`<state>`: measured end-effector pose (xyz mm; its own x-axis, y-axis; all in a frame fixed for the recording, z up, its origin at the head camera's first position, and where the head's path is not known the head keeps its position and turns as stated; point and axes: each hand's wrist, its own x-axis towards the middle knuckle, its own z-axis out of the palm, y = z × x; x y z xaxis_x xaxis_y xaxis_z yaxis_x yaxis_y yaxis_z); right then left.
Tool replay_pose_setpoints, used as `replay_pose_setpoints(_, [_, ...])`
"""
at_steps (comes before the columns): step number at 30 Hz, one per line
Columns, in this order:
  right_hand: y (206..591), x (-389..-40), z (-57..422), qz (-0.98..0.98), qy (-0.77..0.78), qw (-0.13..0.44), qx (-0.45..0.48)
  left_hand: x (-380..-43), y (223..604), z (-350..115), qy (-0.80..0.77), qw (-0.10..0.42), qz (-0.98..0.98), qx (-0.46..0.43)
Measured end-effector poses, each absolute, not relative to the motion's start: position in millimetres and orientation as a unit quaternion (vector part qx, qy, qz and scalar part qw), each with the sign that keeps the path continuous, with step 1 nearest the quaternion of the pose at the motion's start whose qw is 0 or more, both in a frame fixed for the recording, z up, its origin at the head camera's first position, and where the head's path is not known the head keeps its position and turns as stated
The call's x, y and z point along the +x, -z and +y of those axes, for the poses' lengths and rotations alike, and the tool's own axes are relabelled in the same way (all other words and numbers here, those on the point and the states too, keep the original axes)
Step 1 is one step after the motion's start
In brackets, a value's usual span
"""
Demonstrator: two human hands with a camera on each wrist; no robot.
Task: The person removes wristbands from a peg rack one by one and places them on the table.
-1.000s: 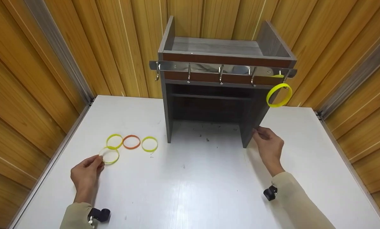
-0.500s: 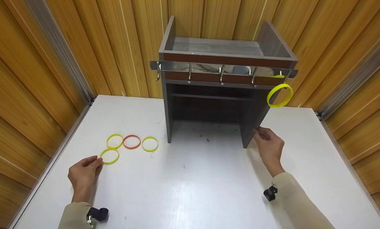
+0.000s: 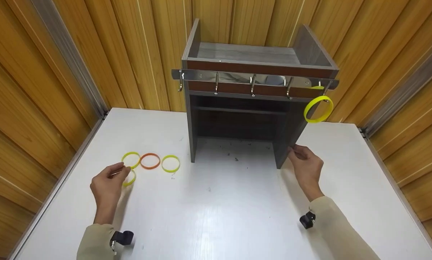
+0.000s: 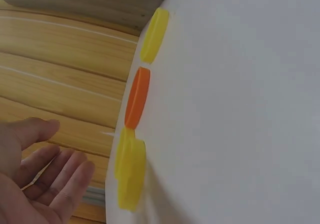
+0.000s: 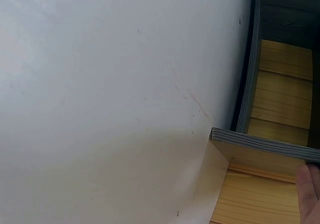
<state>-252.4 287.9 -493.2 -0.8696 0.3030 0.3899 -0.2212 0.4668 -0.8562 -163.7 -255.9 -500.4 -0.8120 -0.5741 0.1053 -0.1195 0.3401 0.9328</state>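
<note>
My left hand (image 3: 109, 182) hovers over the near yellow wristband (image 3: 131, 177), hiding part of it. In the left wrist view its thumb and fingers (image 4: 70, 189) are apart, with nothing between them. Another yellow wristband (image 3: 130, 153) meets this one, and an orange wristband (image 3: 150, 167) lies beside it. A third yellow wristband (image 3: 170, 171) lies further right. My right hand (image 3: 305, 164) touches the outer side of the grey rack's right panel (image 3: 286, 144), low down. Only its fingertips (image 5: 305, 176) show in the right wrist view, against that panel.
A metal hook rail (image 3: 234, 76) runs across the rack's front. Another yellow wristband (image 3: 306, 112) hangs from its rightmost hook. The rack stands on a white table (image 3: 216, 216), with wood-look panel walls (image 3: 158, 54) behind and at both sides.
My left hand first pinches the near yellow wristband, then lets it settle on the table. It has since moved right and up over it. My right hand stays at the rack panel.
</note>
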Motion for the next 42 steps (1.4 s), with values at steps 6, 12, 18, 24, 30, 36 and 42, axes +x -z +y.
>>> replay_pose_setpoints(6, [493.9,-252.8,288.2,-0.817,-0.516,0.256,-0.029,-173.2,488.6,-228.7,0.553,0.226,-0.784,0.171])
replay_pose_setpoints(12, [493.6,-253.2,287.8,-0.816,-0.516,0.259,-0.029,-185.3,485.6,-203.3,0.573,0.229,-0.775,0.135])
replay_pose_setpoints(18, [492.9,-252.4,288.1,-0.818,-0.515,0.254,-0.021,-195.5,482.6,-179.6,0.593,0.224,-0.768,0.092])
replay_pose_setpoints(24, [491.6,-252.5,288.3,-0.820,-0.515,0.250,-0.024,-203.0,473.6,-155.4,0.600,0.225,-0.764,0.066])
replay_pose_setpoints(30, [492.0,-252.8,288.2,-0.824,-0.506,0.253,-0.025,-208.8,463.9,-133.0,0.611,0.229,-0.757,0.031])
replay_pose_setpoints(36, [493.1,-253.5,287.6,-0.822,-0.508,0.258,-0.019,-215.5,454.2,-113.1,0.633,0.228,-0.739,-0.014])
replay_pose_setpoints(42, [493.8,-253.1,287.5,-0.825,-0.505,0.255,-0.021,-222.0,439.6,-93.0,0.645,0.236,-0.725,-0.057])
